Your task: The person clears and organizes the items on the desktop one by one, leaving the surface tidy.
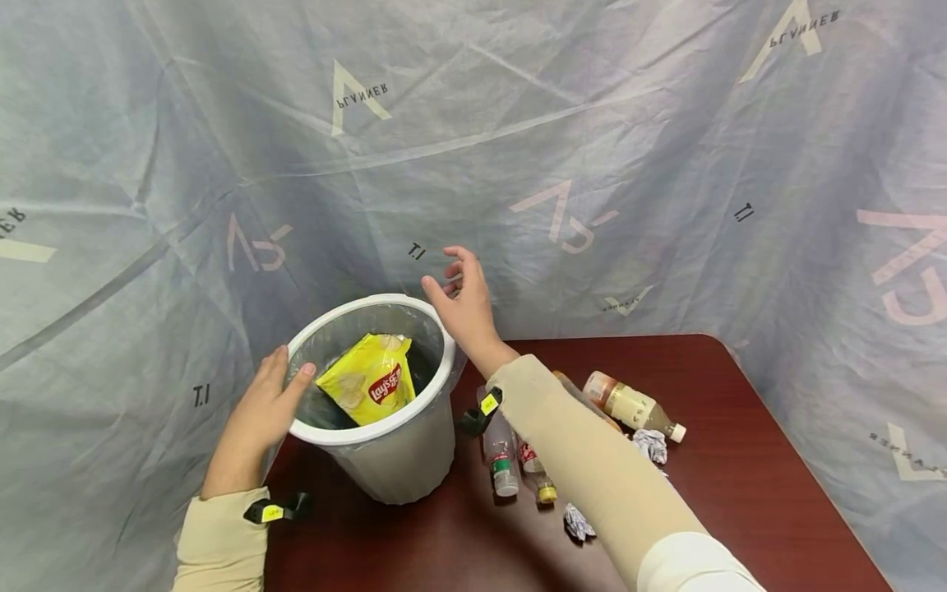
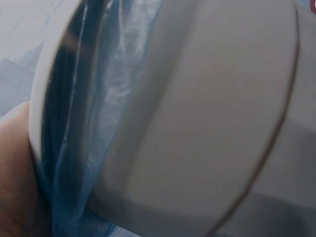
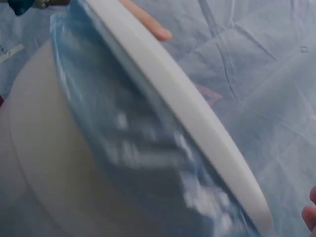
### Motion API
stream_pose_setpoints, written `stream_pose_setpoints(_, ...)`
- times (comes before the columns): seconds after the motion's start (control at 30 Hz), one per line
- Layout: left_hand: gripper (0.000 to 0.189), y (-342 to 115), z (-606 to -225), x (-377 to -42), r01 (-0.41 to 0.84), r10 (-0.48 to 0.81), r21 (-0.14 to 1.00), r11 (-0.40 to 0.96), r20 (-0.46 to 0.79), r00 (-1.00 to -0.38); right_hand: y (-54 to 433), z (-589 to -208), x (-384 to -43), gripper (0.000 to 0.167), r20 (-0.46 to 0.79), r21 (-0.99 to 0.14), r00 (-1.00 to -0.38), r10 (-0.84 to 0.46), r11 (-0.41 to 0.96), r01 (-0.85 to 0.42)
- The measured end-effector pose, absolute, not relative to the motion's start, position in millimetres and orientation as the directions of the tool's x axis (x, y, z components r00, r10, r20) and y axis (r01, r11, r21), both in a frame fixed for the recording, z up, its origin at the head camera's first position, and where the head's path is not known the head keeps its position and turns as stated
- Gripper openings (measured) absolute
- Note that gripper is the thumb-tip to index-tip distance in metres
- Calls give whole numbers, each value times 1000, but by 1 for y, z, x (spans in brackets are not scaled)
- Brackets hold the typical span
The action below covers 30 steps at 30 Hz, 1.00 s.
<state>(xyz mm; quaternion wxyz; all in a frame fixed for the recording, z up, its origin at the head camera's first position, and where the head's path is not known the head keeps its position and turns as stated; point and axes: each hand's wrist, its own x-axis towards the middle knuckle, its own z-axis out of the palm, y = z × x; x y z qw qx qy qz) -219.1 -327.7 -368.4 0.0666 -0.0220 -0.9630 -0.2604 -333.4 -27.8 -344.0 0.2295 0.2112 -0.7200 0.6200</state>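
Note:
A grey trash bin (image 1: 399,469) with a white rim and a clear liner stands on the table's left part. In it, near the top, lies a yellow Lay's chip bag (image 1: 373,382). My left hand (image 1: 259,415) is at the bin's left rim, fingers fairly straight, the thumb reaching over the edge. My right hand (image 1: 469,308) is raised beside the right rim, fingers loosely bent with nothing in them. The left wrist view has the bin wall (image 2: 212,113) close up; in the right wrist view, the bluish liner (image 3: 123,123) hangs below the white rim (image 3: 182,94).
Right of the bin, partly behind the right forearm, lie a clear plastic bottle (image 1: 503,460), a yellow-capped bottle (image 1: 543,485), a labelled drink bottle (image 1: 632,403) and crumpled paper balls (image 1: 579,523). Grey printed sheeting (image 1: 473,164) hangs around the dark red table (image 1: 755,493).

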Motion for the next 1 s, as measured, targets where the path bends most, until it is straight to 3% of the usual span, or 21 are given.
stream_pose_setpoints(0.5,84,-328,-368,-219,87,12,507,858,149,-989,70,-370,-364,50,571,-806,-820,34,209,-553)
stream_pose_setpoints(0.77,84,-329,-368,-219,80,7,512,856,143,-990,122,-390,-363,54,541,-810,-841,9,275,-518)
stream_pose_setpoints(1.0,83,-327,-370,-220,82,10,508,857,143,-990,165,-387,-337,51,502,-810,-865,-11,343,-475)
